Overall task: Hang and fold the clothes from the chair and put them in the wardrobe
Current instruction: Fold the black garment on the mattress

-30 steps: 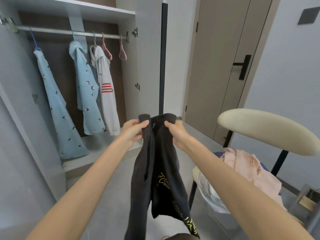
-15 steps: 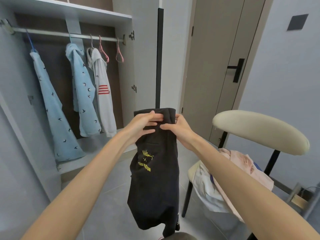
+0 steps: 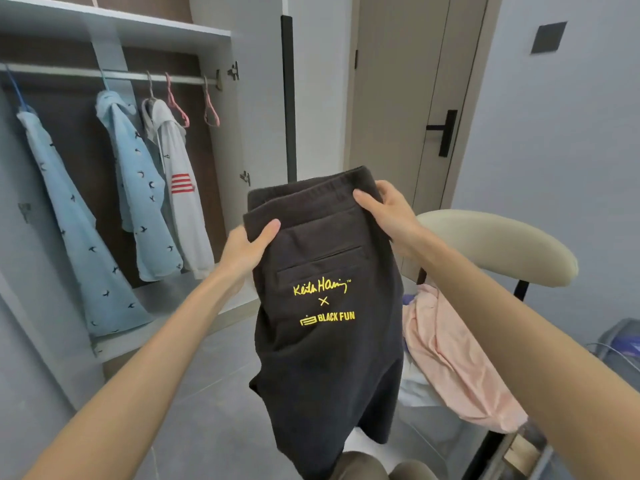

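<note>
A pair of black shorts (image 3: 325,358) with yellow lettering hangs folded in half in front of me. My left hand (image 3: 247,249) grips the left end of its waistband, thumb on top. At the right end my right hand (image 3: 388,211) holds the waistband the same way. Behind the shorts stands a chair (image 3: 498,244) with a cream backrest, and a pink garment (image 3: 450,355) and a pale one lie on its seat. The open wardrobe (image 3: 214,39) is at the left, with a rail (image 3: 121,75) carrying two light blue shirts (image 3: 138,188) and a white hooded top (image 3: 181,199).
Two empty pink hangers (image 3: 211,112) hang at the right end of the rail. A closed beige door (image 3: 405,98) with a black handle is behind the chair. Grey tiled floor (image 3: 207,393) lies between me and the wardrobe. Some grey objects sit at the far right.
The shorts went from hanging bunched to folded flat with the lettering facing me. My hands moved apart along the waistband and lifted it closer.
</note>
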Demonstrator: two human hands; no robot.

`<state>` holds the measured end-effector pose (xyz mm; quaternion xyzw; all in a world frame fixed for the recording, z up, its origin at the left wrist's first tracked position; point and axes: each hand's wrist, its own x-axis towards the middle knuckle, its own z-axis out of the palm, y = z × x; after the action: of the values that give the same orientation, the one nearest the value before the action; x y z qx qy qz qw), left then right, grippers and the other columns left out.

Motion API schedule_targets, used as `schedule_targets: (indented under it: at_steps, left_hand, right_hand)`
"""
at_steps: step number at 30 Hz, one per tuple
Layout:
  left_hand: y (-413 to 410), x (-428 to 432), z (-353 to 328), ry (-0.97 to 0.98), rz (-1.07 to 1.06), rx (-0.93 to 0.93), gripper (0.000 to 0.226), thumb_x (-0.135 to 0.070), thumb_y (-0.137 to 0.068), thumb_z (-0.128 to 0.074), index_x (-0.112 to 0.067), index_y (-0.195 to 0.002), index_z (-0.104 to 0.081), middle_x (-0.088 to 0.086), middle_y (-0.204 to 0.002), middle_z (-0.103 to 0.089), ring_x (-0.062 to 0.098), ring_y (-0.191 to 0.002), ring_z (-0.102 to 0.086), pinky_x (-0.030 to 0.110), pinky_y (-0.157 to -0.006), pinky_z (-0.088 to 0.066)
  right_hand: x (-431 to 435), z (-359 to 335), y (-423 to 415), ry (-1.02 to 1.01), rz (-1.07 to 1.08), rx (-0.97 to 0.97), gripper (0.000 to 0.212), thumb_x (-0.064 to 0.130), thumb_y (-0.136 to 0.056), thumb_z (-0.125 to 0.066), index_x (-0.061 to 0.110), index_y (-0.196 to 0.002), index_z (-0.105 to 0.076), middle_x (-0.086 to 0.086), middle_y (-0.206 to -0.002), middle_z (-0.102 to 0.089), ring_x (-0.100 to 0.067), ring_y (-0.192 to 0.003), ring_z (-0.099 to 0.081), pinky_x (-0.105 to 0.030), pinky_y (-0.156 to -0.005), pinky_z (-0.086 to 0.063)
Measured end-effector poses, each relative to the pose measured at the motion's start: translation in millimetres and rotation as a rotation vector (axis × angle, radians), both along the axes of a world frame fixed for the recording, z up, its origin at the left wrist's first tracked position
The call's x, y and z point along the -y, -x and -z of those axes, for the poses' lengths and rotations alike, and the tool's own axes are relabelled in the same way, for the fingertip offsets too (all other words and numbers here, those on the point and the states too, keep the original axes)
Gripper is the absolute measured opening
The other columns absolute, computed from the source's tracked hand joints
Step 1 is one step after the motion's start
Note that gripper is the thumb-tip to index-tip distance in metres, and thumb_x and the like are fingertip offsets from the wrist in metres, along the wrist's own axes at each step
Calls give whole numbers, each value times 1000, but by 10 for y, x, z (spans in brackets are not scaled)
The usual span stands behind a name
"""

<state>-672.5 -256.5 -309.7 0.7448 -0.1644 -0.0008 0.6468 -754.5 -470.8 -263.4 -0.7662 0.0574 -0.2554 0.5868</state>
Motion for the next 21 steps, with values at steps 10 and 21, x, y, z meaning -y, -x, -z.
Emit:
schedule_targets:
  at_steps: [10, 21]
  left_hand:
    - [343, 618, -754, -211, 244, 187, 26, -50, -87, -59, -33, -106, -52, -20, -92, -57, 0, -82, -56, 15, -62, -43]
    - [971, 1376, -992, 26, 439, -3, 36, -53, -83, -61, -32, -111, -53, -12, -103, -60, 10, -92, -57, 35, -90, -44]
  right_hand:
    - [682, 28, 647, 59, 233, 25, 38, 29, -98, -53, 13, -132, -45, 0, -128, -54, -14, -111, -53, -25, -88, -48]
    - [1081, -471, 1570, 60, 540, 193, 30, 41, -91, -58, 16, -106, -64, 6, -99, -68, -12, -94, -64, -28, -81, -53]
